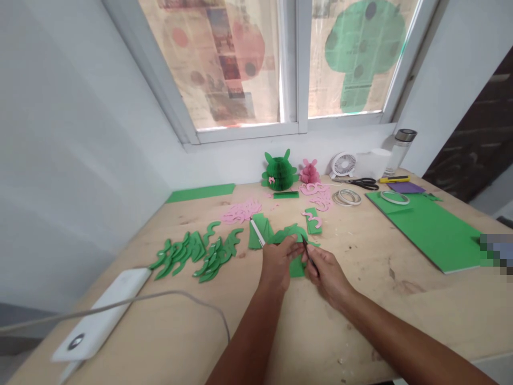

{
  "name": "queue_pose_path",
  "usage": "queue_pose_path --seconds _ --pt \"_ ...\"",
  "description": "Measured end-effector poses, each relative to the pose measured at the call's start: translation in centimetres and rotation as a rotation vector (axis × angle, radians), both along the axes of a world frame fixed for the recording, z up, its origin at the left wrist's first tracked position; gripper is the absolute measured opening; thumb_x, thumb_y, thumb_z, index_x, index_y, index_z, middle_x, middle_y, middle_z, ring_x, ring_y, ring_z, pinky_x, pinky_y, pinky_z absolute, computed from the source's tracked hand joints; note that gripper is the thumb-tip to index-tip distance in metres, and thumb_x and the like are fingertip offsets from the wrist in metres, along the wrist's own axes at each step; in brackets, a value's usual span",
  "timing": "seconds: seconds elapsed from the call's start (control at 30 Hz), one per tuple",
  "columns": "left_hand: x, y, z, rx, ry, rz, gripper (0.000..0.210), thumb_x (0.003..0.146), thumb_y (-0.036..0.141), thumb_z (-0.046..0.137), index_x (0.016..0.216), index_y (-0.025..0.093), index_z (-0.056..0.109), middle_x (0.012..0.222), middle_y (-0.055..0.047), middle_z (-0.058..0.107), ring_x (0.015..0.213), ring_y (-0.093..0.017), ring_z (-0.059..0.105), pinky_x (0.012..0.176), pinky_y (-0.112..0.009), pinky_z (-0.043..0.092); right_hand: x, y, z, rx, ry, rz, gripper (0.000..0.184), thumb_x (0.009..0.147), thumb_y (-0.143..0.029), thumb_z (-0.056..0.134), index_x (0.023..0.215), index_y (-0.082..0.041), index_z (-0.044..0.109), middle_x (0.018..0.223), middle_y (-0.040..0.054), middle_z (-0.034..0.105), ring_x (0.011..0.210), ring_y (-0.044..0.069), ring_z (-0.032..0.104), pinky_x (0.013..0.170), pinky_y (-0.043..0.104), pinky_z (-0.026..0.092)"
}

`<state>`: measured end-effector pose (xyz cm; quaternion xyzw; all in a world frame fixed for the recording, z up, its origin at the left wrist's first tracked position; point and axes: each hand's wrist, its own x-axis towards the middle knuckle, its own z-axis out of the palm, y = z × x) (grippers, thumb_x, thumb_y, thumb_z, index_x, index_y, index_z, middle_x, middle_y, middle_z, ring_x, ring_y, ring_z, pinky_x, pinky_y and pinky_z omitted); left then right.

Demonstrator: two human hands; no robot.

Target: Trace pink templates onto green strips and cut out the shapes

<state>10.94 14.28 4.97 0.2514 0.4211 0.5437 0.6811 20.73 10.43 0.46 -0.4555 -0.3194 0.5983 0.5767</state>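
My left hand (280, 256) is closed on a curved green paper piece (289, 232), its fingers pinching the edge. In the closed right hand (326, 271) is a slim black pointed tool (310, 254), its tip touching or close to that paper; its exact kind is hard to make out. A green paper rectangle (297, 267) lies beneath, between the hands. Just beyond the left hand, a white pen (257, 233) rests on a stack of green paper (261, 220). A pink curved cut-out (312, 219) lies on a small green piece behind the right hand.
Wavy green cut-outs (214, 256) lie left, pink ones (241, 211) farther back. Green (279, 172) and pink (309, 172) honeycomb figures stand by the wall. Tape rolls (347, 198), scissors (363, 183) and green sheets (428, 230) lie right. A cable (160, 294) crosses a white device (105, 315).
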Motion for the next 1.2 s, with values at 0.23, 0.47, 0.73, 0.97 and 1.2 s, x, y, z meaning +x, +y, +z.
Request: queue_pose_path --seconds 0.23,0.47,0.73,0.97,1.2 --pt "-0.49 0.43 -0.47 0.041 0.043 -0.062 0.017 0.05 0.021 0.077 0.058 0.012 0.064 0.058 -0.003 0.066 0.055 -0.015 0.063 0.06 -0.027 0.052 0.01 -0.09 0.13 -0.003 -0.003 0.012 0.046 0.074 -0.062 0.062 0.069 -0.017 0.054 0.039 -0.0095 0.036 0.034 0.004 0.022 0.037 0.023 0.008" --pt "-0.64 0.55 -0.55 0.034 0.061 -0.076 0.017 0.05 0.02 0.076 0.059 0.012 0.064 0.058 -0.002 0.066 0.055 -0.015 0.063 0.06 -0.027 0.053 -0.01 -0.07 0.14 0.01 0.008 0.01 0.046 0.075 -0.062 0.062 0.069 -0.017 0.055 0.039 -0.0098 0.036 0.034 0.004 0.022 0.037 0.023 0.008" --pt "-0.74 0.56 -0.29 0.013 0.076 -0.087 0.018 0.049 0.022 0.076 0.057 0.012 0.064 0.057 -0.003 0.065 0.054 -0.015 0.063 0.061 -0.027 0.053 -0.02 -0.16 0.32 0.002 -0.014 0.012 0.046 0.075 -0.062 0.061 0.068 -0.017 0.055 0.038 -0.0096 0.036 0.034 0.005 0.022 0.038 0.023 0.009" --pt "-0.71 0.53 -0.14 0.013 0.081 -0.096 0.017 0.05 0.022 0.075 0.055 0.012 0.062 0.055 -0.003 0.063 0.052 -0.014 0.062 0.059 -0.026 0.052 -0.05 -0.18 0.38 0.007 -0.018 0.02 0.045 0.075 -0.062 0.061 0.067 -0.018 0.055 0.038 -0.0094 0.036 0.034 0.005 0.023 0.038 0.023 0.01" --pt "-0.41 0.49 -0.34 0.031 0.081 -0.079 0.019 0.05 0.024 0.075 0.052 0.013 0.06 0.052 -0.002 0.061 0.052 -0.013 0.061 0.057 -0.025 0.051 0.0 -0.11 0.24 -0.013 -0.008 0.012 0.046 0.074 -0.062 0.061 0.067 -0.018 0.054 0.038 -0.0095 0.035 0.034 0.005 0.022 0.037 0.023 0.009"
